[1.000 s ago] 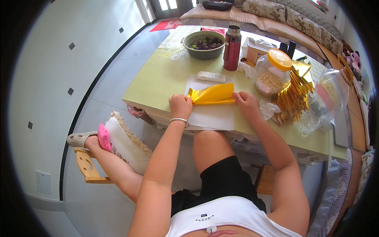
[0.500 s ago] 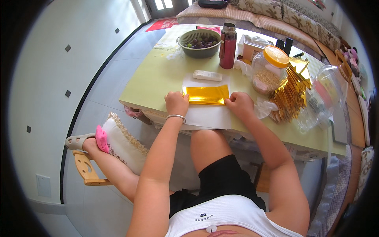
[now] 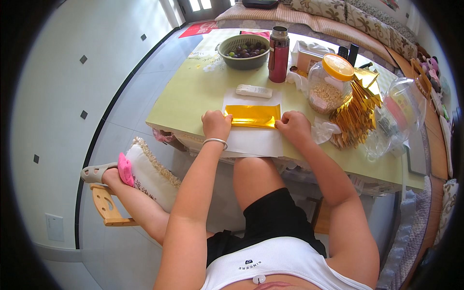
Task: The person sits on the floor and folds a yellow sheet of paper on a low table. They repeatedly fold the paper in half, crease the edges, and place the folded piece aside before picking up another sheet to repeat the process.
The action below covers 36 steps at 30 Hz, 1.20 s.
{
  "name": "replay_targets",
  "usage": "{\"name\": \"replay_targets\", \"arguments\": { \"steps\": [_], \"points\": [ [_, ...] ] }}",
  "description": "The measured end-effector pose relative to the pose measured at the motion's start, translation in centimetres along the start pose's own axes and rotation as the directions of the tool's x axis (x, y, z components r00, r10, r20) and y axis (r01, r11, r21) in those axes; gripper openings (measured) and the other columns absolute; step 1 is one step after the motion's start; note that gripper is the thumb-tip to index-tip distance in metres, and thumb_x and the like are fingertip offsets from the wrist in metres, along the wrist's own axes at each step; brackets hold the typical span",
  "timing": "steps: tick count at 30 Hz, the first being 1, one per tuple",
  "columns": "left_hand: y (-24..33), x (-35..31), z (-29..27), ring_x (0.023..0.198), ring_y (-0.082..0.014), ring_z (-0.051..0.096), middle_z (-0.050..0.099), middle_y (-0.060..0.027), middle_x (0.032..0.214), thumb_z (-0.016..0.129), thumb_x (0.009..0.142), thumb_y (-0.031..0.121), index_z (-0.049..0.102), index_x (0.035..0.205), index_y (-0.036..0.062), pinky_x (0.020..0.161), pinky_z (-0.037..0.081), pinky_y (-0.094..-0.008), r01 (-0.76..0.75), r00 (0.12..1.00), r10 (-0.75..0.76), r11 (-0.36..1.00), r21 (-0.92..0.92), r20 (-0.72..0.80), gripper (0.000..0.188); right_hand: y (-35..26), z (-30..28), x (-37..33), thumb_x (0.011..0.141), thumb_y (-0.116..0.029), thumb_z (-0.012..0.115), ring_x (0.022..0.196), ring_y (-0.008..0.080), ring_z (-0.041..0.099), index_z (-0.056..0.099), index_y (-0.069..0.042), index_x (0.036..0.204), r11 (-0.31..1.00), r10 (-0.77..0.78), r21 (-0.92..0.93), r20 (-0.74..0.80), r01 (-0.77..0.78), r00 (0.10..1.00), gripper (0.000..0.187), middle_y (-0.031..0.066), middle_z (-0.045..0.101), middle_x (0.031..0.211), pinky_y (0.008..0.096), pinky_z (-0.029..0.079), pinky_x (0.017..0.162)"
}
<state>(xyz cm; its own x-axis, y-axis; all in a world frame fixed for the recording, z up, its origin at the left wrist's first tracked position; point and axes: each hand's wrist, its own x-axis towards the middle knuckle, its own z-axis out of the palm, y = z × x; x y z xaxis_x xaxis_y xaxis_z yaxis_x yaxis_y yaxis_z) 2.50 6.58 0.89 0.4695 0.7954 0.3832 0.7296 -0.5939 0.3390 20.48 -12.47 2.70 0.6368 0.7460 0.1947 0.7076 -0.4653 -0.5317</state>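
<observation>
A shiny gold foil sheet (image 3: 253, 116), folded into a wide strip, lies across a white paper sheet (image 3: 253, 142) at the table's near edge. My left hand (image 3: 216, 124), with a bangle at the wrist, pinches the strip's left end. At its right end, the fingers of my right hand (image 3: 294, 127) are closed on the near corner. Just beyond the strip rests a small white oblong object (image 3: 254, 91), its kind unclear. To the right of my right hand lies a crumpled white tissue (image 3: 325, 131).
On the pale green table (image 3: 181, 92) stand a basket of grapes (image 3: 245, 50), a red thermos (image 3: 278, 55) and an orange-lidded jar (image 3: 328, 84). A stack of folded gold foil pieces (image 3: 355, 113) and a clear plastic container (image 3: 398, 116) are at the right.
Both hands keep their hold on the foil's ends. The view has shifted very slightly; nothing else has visibly moved.
</observation>
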Motion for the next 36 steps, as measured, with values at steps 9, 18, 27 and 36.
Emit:
{"name": "replay_targets", "arguments": {
  "steps": [9,18,27,36],
  "points": [
    [0.3,0.0,-0.2,0.081,-0.0342,0.063,0.066,-0.0181,0.079,0.082,0.077,0.033,0.072,0.070,0.0021,0.082,0.049,-0.0439,0.017,1.000,-0.017,1.000,-0.026,0.005,0.033,0.2,0.1,-0.7,0.080,-0.030,0.074,0.094,0.0273,0.064,0.064,-0.016,0.126,0.995,-0.096,-0.017,-0.119,0.094,0.988,0.049,0.0099,0.066,0.103,0.0407,0.053,0.077],
    [0.5,0.0,-0.3,0.083,-0.0346,0.063,0.066,-0.0186,0.080,0.081,0.078,0.031,0.073,0.072,0.0020,0.082,0.049,-0.0442,0.008,1.000,-0.008,1.000,0.004,0.025,0.031,0.5,-0.1,-0.9,0.083,-0.028,0.072,0.095,0.0260,0.063,0.073,-0.022,0.114,0.984,-0.171,-0.061,-0.040,0.168,0.984,0.032,0.0088,0.062,0.096,0.0410,0.053,0.077],
    [0.3,-0.1,0.1,0.086,-0.0335,0.062,0.067,-0.0192,0.086,0.081,0.077,0.029,0.073,0.077,0.0011,0.083,0.049,-0.0445,-0.006,1.000,0.005,0.998,0.069,0.007,0.029,0.2,-0.3,-0.9,0.083,-0.027,0.071,0.098,0.0267,0.062,0.073,-0.020,0.113,0.983,-0.171,-0.076,-0.020,0.169,0.985,0.031,0.0099,0.063,0.098,0.0414,0.053,0.080],
    [1.3,0.8,-1.3,0.125,-0.0339,0.054,0.059,-0.0169,0.133,0.060,0.089,0.016,0.065,0.118,0.0049,0.105,0.042,-0.0442,-0.730,0.668,0.705,0.683,0.024,0.237,0.032,0.3,0.1,-0.8,0.082,-0.025,0.071,0.098,0.0269,0.062,0.073,-0.020,0.111,0.978,-0.198,-0.080,-0.036,0.195,0.980,0.029,0.0093,0.063,0.097,0.0413,0.053,0.080]
  ]
}}
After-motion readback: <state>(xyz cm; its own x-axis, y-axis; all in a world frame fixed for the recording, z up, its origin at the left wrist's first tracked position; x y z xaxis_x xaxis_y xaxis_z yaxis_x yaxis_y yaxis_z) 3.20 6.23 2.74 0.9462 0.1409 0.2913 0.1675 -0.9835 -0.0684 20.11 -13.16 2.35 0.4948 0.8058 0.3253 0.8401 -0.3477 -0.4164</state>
